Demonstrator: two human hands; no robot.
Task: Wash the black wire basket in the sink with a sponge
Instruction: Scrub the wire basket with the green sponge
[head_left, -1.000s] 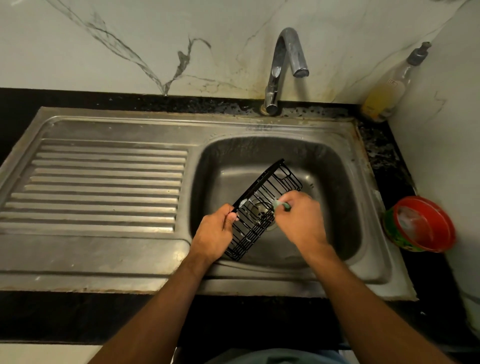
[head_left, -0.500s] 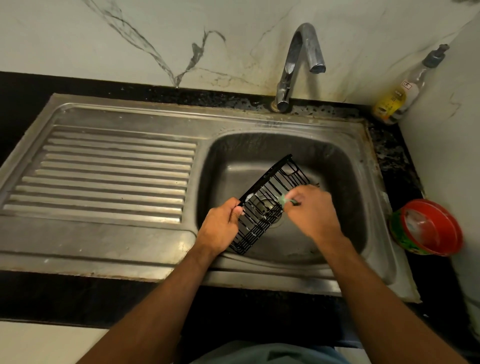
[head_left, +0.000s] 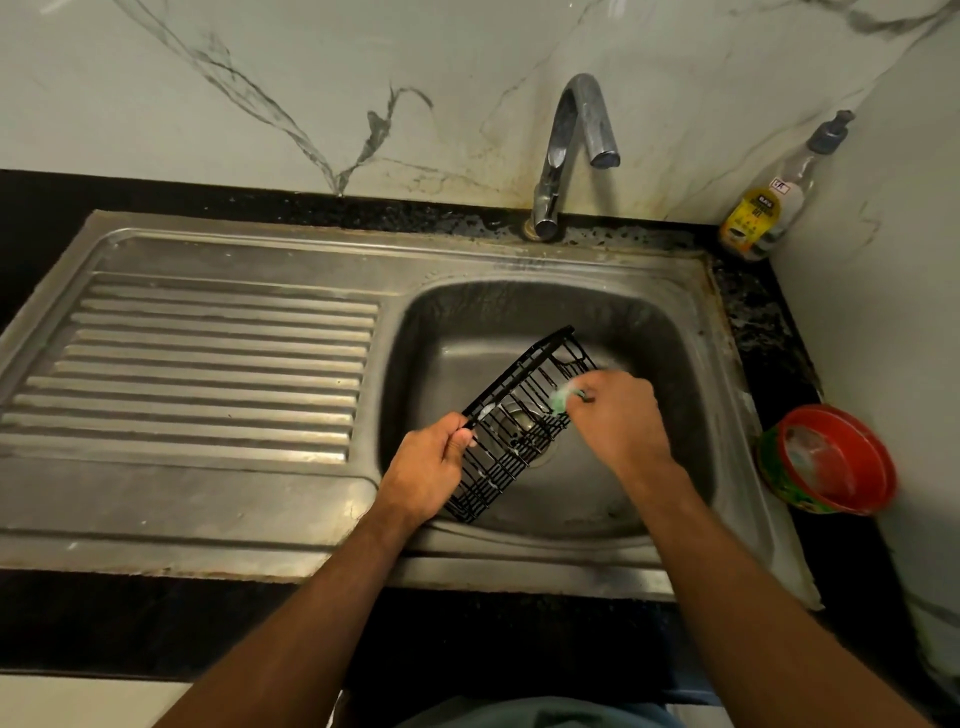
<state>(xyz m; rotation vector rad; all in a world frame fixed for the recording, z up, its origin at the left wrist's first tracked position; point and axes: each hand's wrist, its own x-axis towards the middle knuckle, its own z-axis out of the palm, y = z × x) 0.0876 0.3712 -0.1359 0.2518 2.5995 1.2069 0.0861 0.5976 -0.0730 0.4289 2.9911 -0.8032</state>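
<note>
Basket: the black wire basket (head_left: 521, 422) is tilted inside the sink (head_left: 680, 332), over the drain; its near end is low, its far end is raised
Left hand: the left hand (head_left: 432, 466) grips the basket's left rim, fingers curled round the wire
Right hand: the right hand (head_left: 618, 415) pinches a green sponge (head_left: 562, 400) and presses it on the basket's right side
Around: faucet (head_left: 571, 150) behind the sink; soap bottle (head_left: 769, 202) in the corner; red bowl (head_left: 831, 460) on the right counter

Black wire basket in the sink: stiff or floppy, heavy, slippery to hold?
Probably stiff: the wire basket keeps its straight shape, tilted over the sink, though the left hand grips only one edge. Likely light, being open wire. Possibly slippery: whitish suds show on the wires where the right hand holds a green sponge.
</note>
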